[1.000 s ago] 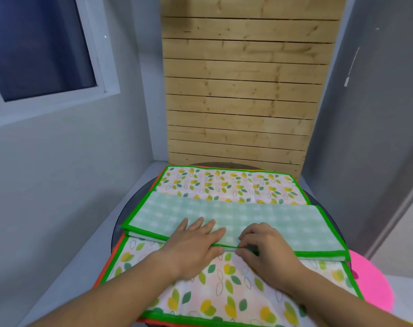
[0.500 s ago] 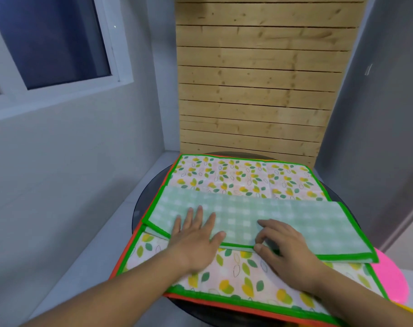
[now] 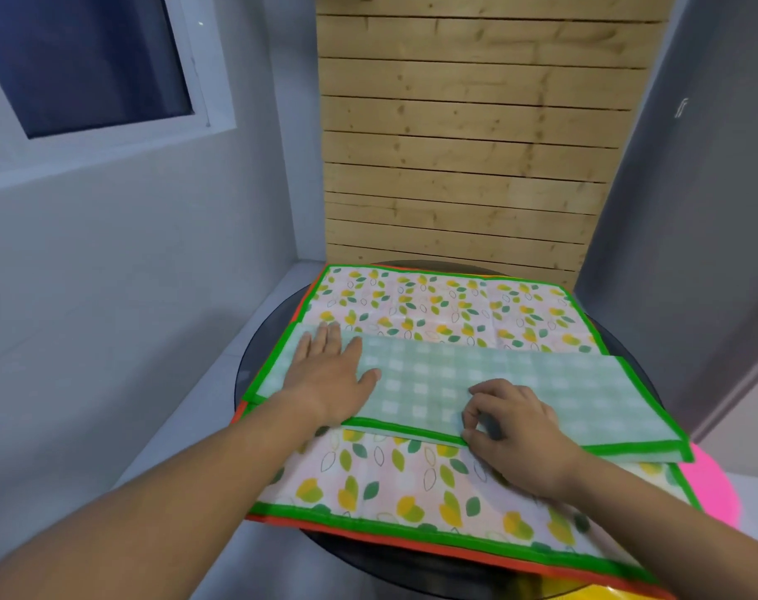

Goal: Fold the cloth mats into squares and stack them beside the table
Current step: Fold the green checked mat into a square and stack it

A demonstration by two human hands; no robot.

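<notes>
Grey walls close off the corner, with a window (image 3: 87, 58) high on my left and a panel of wooden slats (image 3: 477, 145) straight ahead. Round dark table (image 3: 249, 365) stands in front of the slats.

Leaf-print mat (image 3: 433, 305), green border, lies open and flat over most of the table top. Under it the edge of an orange-edged mat (image 3: 347, 524) shows along the near and left sides.

Checked mat (image 3: 520, 383), pale green with a green border, lies folded into a long strip across the middle of the leaf-print mat, running left to right. Its layered edge faces me.

Pink round object (image 3: 711, 487) shows past the right edge of the mats; what it is, I cannot tell.

Left hand (image 3: 329, 374): flat, fingers straight and together, palm down on the left end of the checked mat.

Right hand (image 3: 516, 426): fingers curled, thumb and fingertips pinching the near edge of the checked mat, right of the middle.
</notes>
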